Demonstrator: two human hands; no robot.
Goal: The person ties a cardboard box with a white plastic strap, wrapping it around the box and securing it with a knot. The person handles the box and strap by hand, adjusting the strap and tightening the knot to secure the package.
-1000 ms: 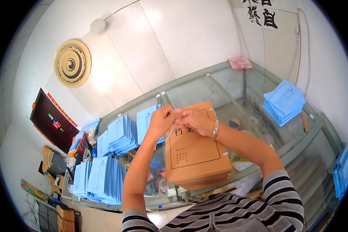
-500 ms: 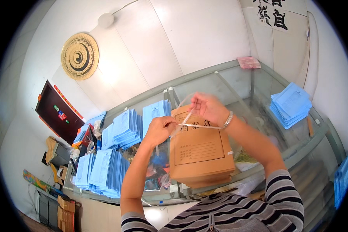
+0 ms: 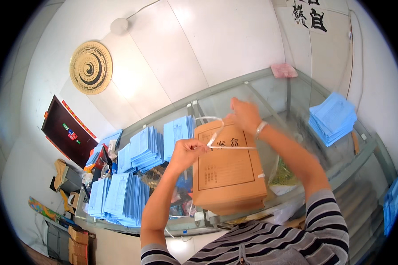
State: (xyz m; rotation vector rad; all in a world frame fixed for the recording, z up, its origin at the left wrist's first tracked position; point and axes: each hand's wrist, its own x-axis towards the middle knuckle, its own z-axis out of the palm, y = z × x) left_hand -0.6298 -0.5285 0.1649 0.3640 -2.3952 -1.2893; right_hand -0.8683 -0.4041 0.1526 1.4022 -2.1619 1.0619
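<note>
A thick stack of brown cardboard file boxes (image 3: 227, 176) lies on the glass-topped table in front of me. Across its upper part runs a thin white plastic strap (image 3: 236, 148), whose loose length curls upward in a loop near the far left corner. My left hand (image 3: 188, 152) pinches the strap where it crosses itself, at the left side of the stack. Over the far edge of the boxes, my right hand (image 3: 246, 115) is raised with its fingers curled. Motion blurs those fingers, so whether they hold the strap is unclear.
Several piles of blue paper folders (image 3: 124, 196) stand to the left, and another blue pile (image 3: 333, 118) sits at the right. A pink packet (image 3: 283, 70) lies at the table's far corner. The table's grey metal frame (image 3: 353, 165) borders the glass.
My right hand has moved up and slightly right. My left hand has shifted a little right and down, still pinching the strap. The strap's loose loop has changed shape.
</note>
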